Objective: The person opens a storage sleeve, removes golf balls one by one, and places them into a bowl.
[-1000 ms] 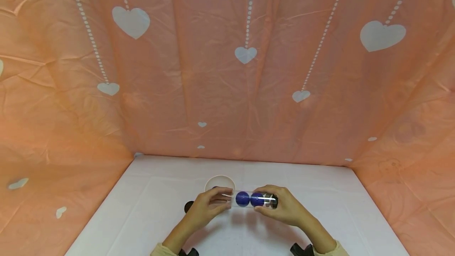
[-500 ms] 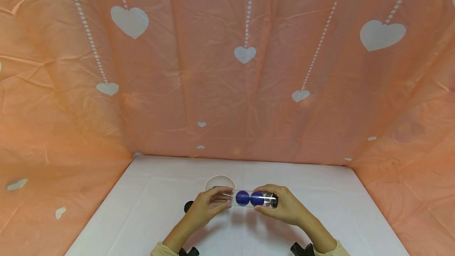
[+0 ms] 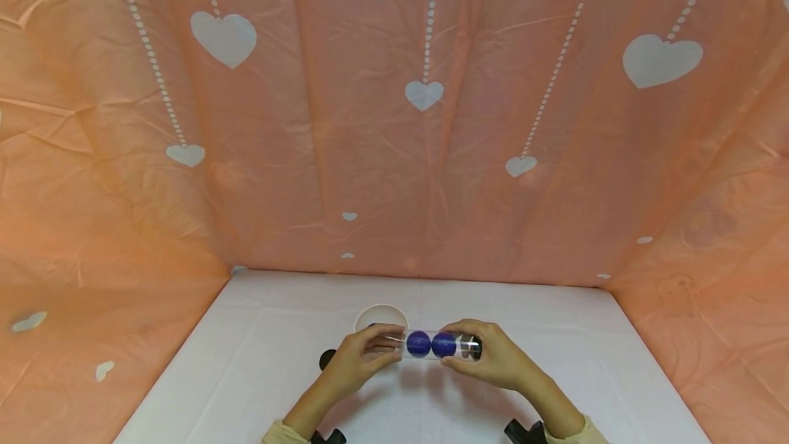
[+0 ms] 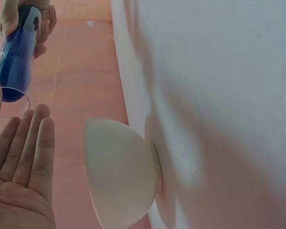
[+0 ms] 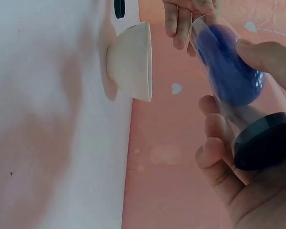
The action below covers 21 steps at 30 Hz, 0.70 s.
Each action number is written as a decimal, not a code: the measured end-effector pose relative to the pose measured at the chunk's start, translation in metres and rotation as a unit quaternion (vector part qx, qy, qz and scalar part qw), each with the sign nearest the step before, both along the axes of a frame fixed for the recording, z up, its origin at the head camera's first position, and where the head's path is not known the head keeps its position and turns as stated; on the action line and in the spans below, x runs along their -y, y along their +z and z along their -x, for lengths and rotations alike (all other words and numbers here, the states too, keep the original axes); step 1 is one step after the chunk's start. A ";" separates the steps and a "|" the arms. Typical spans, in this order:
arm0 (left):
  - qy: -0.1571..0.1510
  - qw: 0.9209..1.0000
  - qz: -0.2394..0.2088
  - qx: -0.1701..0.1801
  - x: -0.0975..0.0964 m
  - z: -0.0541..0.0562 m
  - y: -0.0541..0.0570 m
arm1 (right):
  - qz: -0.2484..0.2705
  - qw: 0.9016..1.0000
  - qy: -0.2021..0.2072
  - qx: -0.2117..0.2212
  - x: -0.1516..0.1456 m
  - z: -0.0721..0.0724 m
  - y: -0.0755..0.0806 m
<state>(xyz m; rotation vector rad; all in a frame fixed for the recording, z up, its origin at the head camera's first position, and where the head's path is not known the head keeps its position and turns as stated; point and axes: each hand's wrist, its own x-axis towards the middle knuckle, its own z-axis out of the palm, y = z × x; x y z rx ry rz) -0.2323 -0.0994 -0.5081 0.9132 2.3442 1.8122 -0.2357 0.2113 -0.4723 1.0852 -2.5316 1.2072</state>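
Observation:
My right hand (image 3: pixel 487 355) grips a clear plastic tube (image 3: pixel 462 346), its palm near the black end cap (image 5: pixel 264 140). Two blue balls (image 3: pixel 418 344) (image 3: pixel 444 344) lie side by side inside the tube, which is held almost level above the table. At the tube's uncapped end is my left hand (image 3: pixel 364 358), with straight fingers (image 4: pixel 41 148) just past the rim and the thumb overlapping the tube wall in the left wrist view. Behind the left hand stands a cream bowl (image 4: pixel 121 171); a bit of blue shows inside it.
A round black lid (image 3: pixel 327 359) lies on the white table (image 3: pixel 259 362), left of the left hand and partly hidden by it. An orange sheet with pale hearts (image 3: pixel 370 156) walls the table at the back and both sides.
The two blue balls have shifted slightly left inside the tube, toward its uncapped end. Both hands and the tube hold nearly the same place.

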 end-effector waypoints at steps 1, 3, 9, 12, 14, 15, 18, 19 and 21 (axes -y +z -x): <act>-0.001 1.000 -0.001 -0.002 0.000 0.000 0.000 | -0.001 1.000 0.000 0.001 0.000 0.000 0.000; -0.003 1.000 -0.001 -0.002 0.000 0.000 0.000 | -0.003 1.000 -0.002 0.002 0.000 0.000 0.000; 0.009 1.000 0.006 0.008 0.002 0.000 -0.001 | -0.007 1.000 -0.004 -0.012 0.001 -0.001 0.000; 0.016 1.000 0.007 0.014 0.002 -0.001 -0.001 | -0.004 1.000 -0.001 -0.010 0.000 -0.001 -0.002; 0.016 1.000 0.005 0.018 0.002 -0.001 0.000 | -0.003 1.000 0.001 -0.010 0.000 -0.001 -0.002; 0.015 1.000 0.002 0.018 0.003 -0.001 0.000 | -0.004 1.000 0.002 -0.010 0.000 -0.001 -0.003; 0.009 1.000 -0.007 0.015 0.004 -0.002 -0.001 | -0.002 1.000 0.006 -0.009 0.001 0.000 -0.003; 0.009 1.000 -0.009 0.013 0.004 -0.002 -0.001 | -0.001 1.000 0.007 -0.007 0.001 -0.001 -0.003; 0.009 1.000 -0.012 0.011 0.005 -0.002 -0.001 | 0.003 1.000 0.010 -0.002 0.001 -0.001 -0.002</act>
